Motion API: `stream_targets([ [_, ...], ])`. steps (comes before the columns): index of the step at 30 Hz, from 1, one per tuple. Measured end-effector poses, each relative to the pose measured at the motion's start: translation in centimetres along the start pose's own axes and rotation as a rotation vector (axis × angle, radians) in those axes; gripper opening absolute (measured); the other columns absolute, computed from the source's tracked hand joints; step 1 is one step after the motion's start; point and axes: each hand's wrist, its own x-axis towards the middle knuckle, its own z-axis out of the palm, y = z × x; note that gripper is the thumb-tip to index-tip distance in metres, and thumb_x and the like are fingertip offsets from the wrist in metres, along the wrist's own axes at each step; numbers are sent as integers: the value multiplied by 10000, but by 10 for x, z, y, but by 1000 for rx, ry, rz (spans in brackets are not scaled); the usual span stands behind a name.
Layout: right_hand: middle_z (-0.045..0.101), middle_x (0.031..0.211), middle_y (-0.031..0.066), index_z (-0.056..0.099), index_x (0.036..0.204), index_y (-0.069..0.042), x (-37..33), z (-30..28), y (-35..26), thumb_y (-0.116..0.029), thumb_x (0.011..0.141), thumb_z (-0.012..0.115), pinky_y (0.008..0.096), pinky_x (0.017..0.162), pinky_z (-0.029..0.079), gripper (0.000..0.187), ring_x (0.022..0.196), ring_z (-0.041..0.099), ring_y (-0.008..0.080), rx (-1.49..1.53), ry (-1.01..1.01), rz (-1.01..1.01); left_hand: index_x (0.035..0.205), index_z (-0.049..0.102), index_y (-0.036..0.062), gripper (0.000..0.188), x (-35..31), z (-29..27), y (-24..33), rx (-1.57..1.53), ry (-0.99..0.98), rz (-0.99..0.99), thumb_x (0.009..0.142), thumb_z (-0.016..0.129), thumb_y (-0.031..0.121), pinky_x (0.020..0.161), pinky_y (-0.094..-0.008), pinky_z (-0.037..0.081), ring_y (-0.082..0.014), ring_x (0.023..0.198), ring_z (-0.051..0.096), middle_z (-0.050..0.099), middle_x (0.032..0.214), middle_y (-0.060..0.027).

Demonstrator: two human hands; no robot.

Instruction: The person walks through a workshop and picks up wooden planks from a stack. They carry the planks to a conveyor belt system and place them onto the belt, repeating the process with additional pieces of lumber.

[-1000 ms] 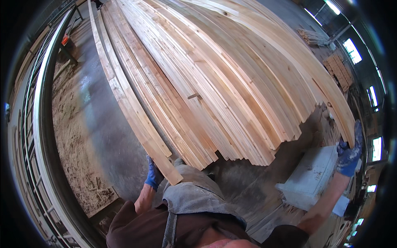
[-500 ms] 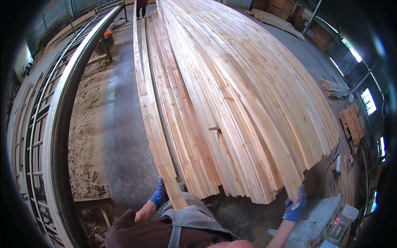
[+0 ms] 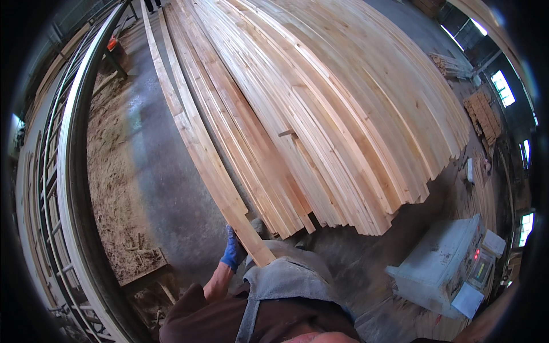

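My left hand [image 3: 232, 251], in a blue glove, grips the left edge of a long wooden board [image 3: 213, 182] near its near end; part of the fingers is hidden behind the wood. The board's end rests near my grey apron [image 3: 286, 280], and it runs far forward. To its right lies a wide layer of long pale boards [image 3: 343, 131] with uneven near ends. My right hand is out of view; only a blurred forearm [image 3: 486, 320] shows at the lower right rim. A raised board [image 3: 477, 14] curves along the upper right rim, its near end unseen.
A metal roller rack [image 3: 68, 148] runs along the left, with sawdust [image 3: 114, 188] beside it. At the lower right stands a grey machine cabinet [image 3: 437, 266] with red lights. Stacked timber [image 3: 483, 117] lies beyond. A person's legs [image 3: 152, 4] show at the far end.
My right hand has left the view, and the board it held is up off the layer toward the right rim. My left hand stays on its board. The view has shifted.
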Motion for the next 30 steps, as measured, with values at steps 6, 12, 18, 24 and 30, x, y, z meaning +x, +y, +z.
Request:
stream_targets([
  [6, 662, 1079, -11, 627, 1293, -204, 92, 35, 59, -400, 965, 623, 250, 391, 306, 382, 535, 444, 118, 173, -46, 130, 1281, 575, 76, 922, -7, -9, -8, -20, 8, 50, 825, 426, 864, 947, -503, 531, -341, 1014, 656, 677, 1126, -159],
  [12, 683, 1024, -26, 627, 1305, -239, 171, 76, 219, -408, 971, 621, 264, 374, 309, 375, 443, 411, 128, 272, -143, 412, 1213, 611, 80, 892, 1, -18, -18, -73, 113, 128, 834, 405, 861, 868, -503, 562, -354, 925, 678, 698, 1035, -166],
  [18, 702, 1090, -17, 686, 1223, -160, 114, 118, 342, -453, 907, 709, 252, 378, 315, 432, 411, 390, 130, -4, -165, 472, 1327, 574, 121, 787, -43, -23, -3, 48, 78, 157, 901, 448, 770, 944, -440, 541, -260, 1044, 651, 668, 1184, -107],
  [24, 568, 810, -18, 649, 967, -143, 109, 122, 336, -455, 876, 756, 259, 382, 306, 342, 426, 395, 132, -83, -115, 546, 1199, 609, 87, 859, -40, -26, -12, 51, 206, 192, 831, 440, 845, 846, -477, 569, -320, 904, 679, 694, 1016, -150],
  [30, 613, 899, -4, 664, 996, -146, 109, 126, 323, -444, 881, 753, 252, 391, 302, 332, 437, 400, 138, -83, -47, 552, 1180, 621, 75, 903, -30, -32, -28, -1, 188, 188, 810, 417, 874, 824, -479, 574, -346, 884, 681, 697, 990, -168],
])
